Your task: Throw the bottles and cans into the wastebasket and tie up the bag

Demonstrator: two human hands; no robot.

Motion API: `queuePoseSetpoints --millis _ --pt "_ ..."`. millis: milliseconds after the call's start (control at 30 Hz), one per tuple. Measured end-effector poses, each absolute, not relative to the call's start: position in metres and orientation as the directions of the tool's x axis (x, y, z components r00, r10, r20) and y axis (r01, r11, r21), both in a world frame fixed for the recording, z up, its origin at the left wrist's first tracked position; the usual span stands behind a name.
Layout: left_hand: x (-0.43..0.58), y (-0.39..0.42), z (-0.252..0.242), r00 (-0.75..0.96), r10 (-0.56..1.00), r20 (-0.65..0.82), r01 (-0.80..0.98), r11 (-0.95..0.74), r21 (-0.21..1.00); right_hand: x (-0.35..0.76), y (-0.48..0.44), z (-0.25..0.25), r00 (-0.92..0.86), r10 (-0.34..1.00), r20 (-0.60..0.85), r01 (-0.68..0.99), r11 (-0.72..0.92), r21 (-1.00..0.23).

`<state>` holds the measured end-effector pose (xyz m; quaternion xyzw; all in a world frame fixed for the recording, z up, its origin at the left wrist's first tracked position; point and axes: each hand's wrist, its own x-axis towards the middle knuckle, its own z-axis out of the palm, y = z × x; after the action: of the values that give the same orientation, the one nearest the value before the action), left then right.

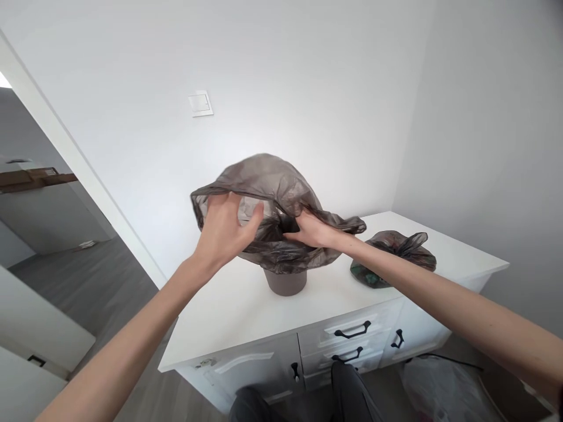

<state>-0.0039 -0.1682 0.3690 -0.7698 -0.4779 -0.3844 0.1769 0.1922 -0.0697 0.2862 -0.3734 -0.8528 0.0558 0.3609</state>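
A thin grey plastic bag [272, 176] billows over a small grey bin [285, 281] that stands on a white cabinet top [229, 305]. My left hand [224, 228] grips the bag's left edge, fingers curled round the plastic. On the right side, my right hand [314, 230] pinches the bag's rim, its fingers pushed into the folds. Most of the bin is hidden under the bag.
A tied grey bag [393, 258] full of rubbish lies on the cabinet's right part. Drawers with black handles [352, 331] face me below. A light switch [200, 104] is on the wall. An open doorway lies to the left. Another plastic bag [435, 381] rests on the floor.
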Motion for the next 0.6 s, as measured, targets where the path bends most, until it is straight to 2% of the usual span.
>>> queuePoseSetpoints --millis 100,167,300,400,533,600 --pt "-0.014 -0.164 0.343 0.349 0.625 0.699 0.872 -0.489 0.002 0.199 -0.086 0.282 -0.515 0.698 0.498 0.583 0.711 -0.393" --pt "-0.017 -0.161 0.329 0.405 0.658 0.634 0.857 -0.516 -0.012 0.205 -0.094 0.28 -0.515 0.715 0.473 0.607 0.694 -0.387" --pt "-0.017 -0.147 0.313 0.428 0.78 0.457 0.842 -0.527 0.111 0.21 -0.087 0.276 -0.53 0.715 0.456 0.629 0.692 -0.353" --pt "-0.017 -0.129 0.308 0.432 0.828 0.357 0.825 -0.522 0.214 0.205 -0.065 0.283 -0.59 0.738 0.328 0.646 0.675 -0.356" --pt "-0.025 -0.113 0.299 0.405 0.827 0.391 0.83 -0.511 0.223 0.193 -0.036 0.304 -0.718 0.694 0.055 0.624 0.676 -0.39" --pt "-0.033 -0.11 0.295 0.363 0.828 0.428 0.844 -0.486 0.225 0.188 -0.023 0.311 -0.723 0.69 0.022 0.602 0.645 -0.47"
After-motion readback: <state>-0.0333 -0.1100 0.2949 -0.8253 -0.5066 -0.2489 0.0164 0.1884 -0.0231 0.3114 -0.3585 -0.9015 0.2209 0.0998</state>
